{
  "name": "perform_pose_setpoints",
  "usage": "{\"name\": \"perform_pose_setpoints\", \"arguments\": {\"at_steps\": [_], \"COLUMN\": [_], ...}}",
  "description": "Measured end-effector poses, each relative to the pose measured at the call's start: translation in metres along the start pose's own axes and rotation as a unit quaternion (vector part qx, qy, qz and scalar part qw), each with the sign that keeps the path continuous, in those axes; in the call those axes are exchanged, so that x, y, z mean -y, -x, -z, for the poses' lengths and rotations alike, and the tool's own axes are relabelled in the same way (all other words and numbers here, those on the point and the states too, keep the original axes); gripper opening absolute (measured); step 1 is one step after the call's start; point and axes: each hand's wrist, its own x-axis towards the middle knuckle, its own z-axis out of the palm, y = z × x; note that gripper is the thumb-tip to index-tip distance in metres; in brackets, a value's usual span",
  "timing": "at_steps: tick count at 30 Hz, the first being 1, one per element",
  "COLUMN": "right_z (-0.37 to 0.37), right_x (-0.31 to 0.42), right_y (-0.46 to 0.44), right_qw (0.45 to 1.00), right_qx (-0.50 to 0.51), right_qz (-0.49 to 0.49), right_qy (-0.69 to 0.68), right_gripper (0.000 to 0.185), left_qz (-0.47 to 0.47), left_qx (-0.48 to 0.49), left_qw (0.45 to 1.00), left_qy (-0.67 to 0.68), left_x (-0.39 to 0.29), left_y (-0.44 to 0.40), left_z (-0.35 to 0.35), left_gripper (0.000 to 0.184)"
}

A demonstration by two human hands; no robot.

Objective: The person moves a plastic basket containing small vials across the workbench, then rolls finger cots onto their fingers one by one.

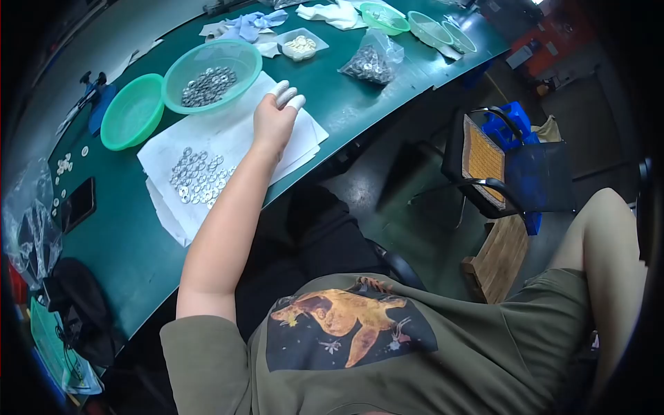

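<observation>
My left hand (pixel 274 124) reaches over the white paper (pixel 238 131) near the table's front edge. White covers sit on several of its fingertips. Those fingers are drawn close together, and whatever may be between them is hidden. Just left of this hand stands a translucent green bowl (pixel 250 81) holding many small grey metal rings (pixel 209 86). Spread on the paper beside my forearm are many shiny metal rings (pixel 200 174). My right arm (pixel 612 256) is bent at the right edge, its hand outside the view.
A second green bowl (pixel 131 114) stands at left, near a phone (pixel 79 205). Farther back are a clear bag of dark metal parts (pixel 370 66), a dish of pale pieces (pixel 301 47), cloths (pixel 249 26) and green baskets (pixel 430 29). A chair (pixel 494 162) stands right of the table.
</observation>
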Motion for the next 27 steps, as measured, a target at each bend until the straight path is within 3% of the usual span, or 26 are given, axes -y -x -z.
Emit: {"name": "perform_pose_setpoints", "arguments": {"at_steps": [4,8,11,14,20,24,27], "right_z": [-0.013,-0.034,-0.027,-0.014,-0.032,-0.051,-0.038], "right_x": [-0.002,0.002,0.0,-0.005,-0.009,-0.005,-0.014], "right_y": [0.02,0.048,0.036,0.014,0.037,0.062,0.037], "right_qw": [0.999,0.995,0.997,1.0,0.997,0.993,0.997], "right_qx": [-0.04,-0.078,-0.055,-0.018,-0.051,-0.09,-0.052], "right_qz": [-0.012,-0.045,-0.034,-0.009,-0.031,-0.05,-0.017], "right_qy": [-0.019,-0.04,-0.035,-0.024,-0.051,-0.063,-0.056], "right_gripper": [0.043,0.044,0.045,0.046,0.048,0.049,0.05], "left_qz": [-0.04,-0.024,-0.067,-0.016,-0.066,-0.004,-0.04], "left_qx": [0.015,-0.003,-0.003,-0.021,-0.001,-0.003,0.011], "left_qw": [0.999,1.0,0.998,1.0,0.998,1.0,0.999], "left_qy": [0.006,-0.012,-0.01,0.003,0.004,-0.015,-0.016], "left_x": [0.015,0.009,0.028,0.008,0.029,0.003,0.026], "left_y": [-0.009,-0.004,-0.015,-0.003,-0.016,-0.002,-0.017], "left_z": [0.002,0.002,0.005,-0.001,0.003,0.001,0.002], "left_gripper": [0.052,0.054,0.057,0.054,0.058,0.056,0.056]}}
